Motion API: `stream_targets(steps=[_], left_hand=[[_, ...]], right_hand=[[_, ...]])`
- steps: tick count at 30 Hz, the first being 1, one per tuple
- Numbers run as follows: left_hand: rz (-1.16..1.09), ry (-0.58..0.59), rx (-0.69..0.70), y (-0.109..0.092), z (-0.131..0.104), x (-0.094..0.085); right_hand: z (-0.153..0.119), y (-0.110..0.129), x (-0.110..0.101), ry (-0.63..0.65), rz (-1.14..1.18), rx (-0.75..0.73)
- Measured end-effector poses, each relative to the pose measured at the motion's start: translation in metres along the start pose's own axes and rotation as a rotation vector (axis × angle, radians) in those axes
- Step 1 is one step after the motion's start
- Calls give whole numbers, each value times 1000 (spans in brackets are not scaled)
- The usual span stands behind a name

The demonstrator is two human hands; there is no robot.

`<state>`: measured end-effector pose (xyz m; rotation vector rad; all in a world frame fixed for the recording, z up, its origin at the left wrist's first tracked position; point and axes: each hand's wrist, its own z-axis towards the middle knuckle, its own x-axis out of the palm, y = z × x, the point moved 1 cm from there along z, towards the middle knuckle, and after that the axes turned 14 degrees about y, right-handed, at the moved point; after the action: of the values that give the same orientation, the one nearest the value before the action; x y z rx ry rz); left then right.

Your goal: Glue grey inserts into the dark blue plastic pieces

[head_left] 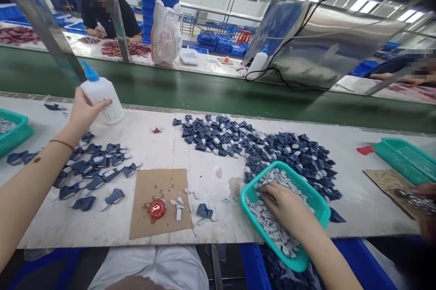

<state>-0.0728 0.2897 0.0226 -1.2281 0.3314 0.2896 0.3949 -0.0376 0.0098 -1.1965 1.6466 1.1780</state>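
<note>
My left hand (89, 105) is closed round a white squeeze bottle (106, 99) with a blue nozzle, held upright at the table's far left. My right hand (281, 201) reaches into a teal basket (250, 210) filled with small pale grey pieces (272, 226). Its fingers curl down among them with the tips close together; what they pinch is hidden. Behind the basket spreads a heap of dark blue moulded parts (293, 154). Below my left hand lies a looser group of such parts (90, 167). A single blue part (204, 211) rests left of the basket.
A brown cardboard sheet (146, 190) carries a red round cap (157, 208), clear drops and several pale strips. More teal baskets (402, 154) stand at both ends. A co-worker's hand (427, 194) shows at right. Beyond the green belt (204, 92) sits another person.
</note>
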Motion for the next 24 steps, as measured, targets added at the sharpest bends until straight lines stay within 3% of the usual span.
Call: stream_targets(steps=[3, 5, 7, 8, 11, 13, 15, 19, 21, 24], left_hand=[[80, -58, 25, 2, -7, -1], [160, -194, 76, -7, -19, 0], [283, -297, 228, -24, -34, 7], [357, -290, 332, -34, -40, 14], [491, 68, 518, -61, -49, 53], [524, 339, 520, -69, -45, 87], [554, 516, 486, -68, -34, 122], [584, 688, 365, -56, -12, 172], [562, 726, 307, -53, -8, 181], [474, 724, 225, -56, -10, 177]], right_hand=[[1, -3, -4, 23, 1, -51], [1, -5, -5, 34, 13, -71], [3, -8, -4, 58, 42, -68], [4, -10, -4, 73, 60, -61], [6, -15, -5, 62, 113, -49], [2, -13, -8, -22, 136, -43], [-9, -3, -13, -133, 153, -38], [-40, 47, -7, -324, 251, -52], [-52, 77, 9, -413, 373, -46], [-59, 111, 47, -509, 389, -81]])
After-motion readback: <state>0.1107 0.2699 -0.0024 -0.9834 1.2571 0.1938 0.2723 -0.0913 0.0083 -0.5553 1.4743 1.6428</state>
